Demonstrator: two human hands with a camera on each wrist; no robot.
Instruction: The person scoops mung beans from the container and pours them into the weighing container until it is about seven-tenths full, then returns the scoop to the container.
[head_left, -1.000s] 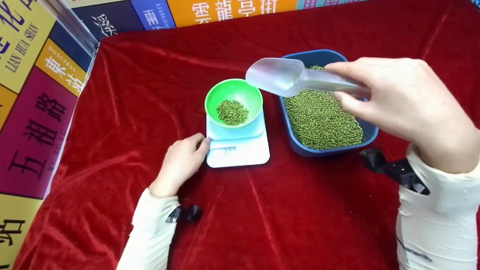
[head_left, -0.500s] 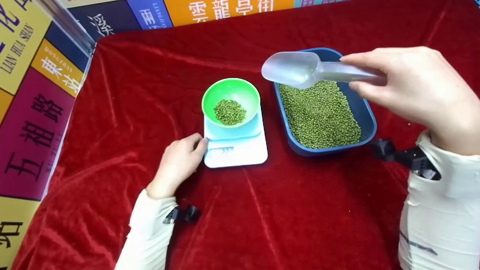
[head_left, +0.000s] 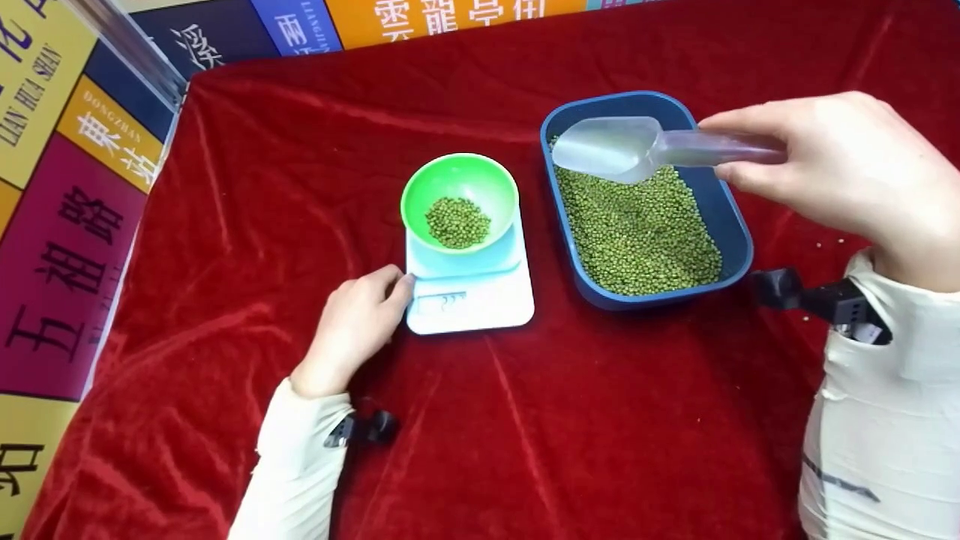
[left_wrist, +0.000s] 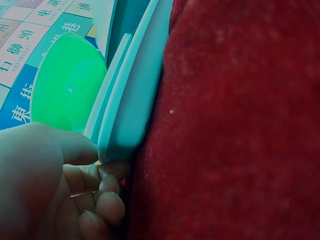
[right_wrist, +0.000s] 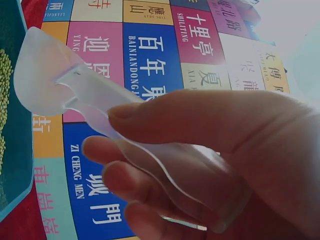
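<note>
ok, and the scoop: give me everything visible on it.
The scoop is translucent, whitish and plastic-looking, with a broad, rounded scooping end and a long handle, wavy-edged in the right wrist view. The scooping end looks empty. The person's right hand grips the handle. It hovers over the blue bin of green beans, pointing left in the head view; exact tilt is unclear.

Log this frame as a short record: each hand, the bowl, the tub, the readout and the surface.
left hand: holds the left edge of the white scale
right hand: grips the clear scoop by its handle, above the tub
green bowl: on the scale, with a small heap of beans
blue tub: right of the scale, holding more beans
readout: too unclear to read
surface: red cloth
</note>
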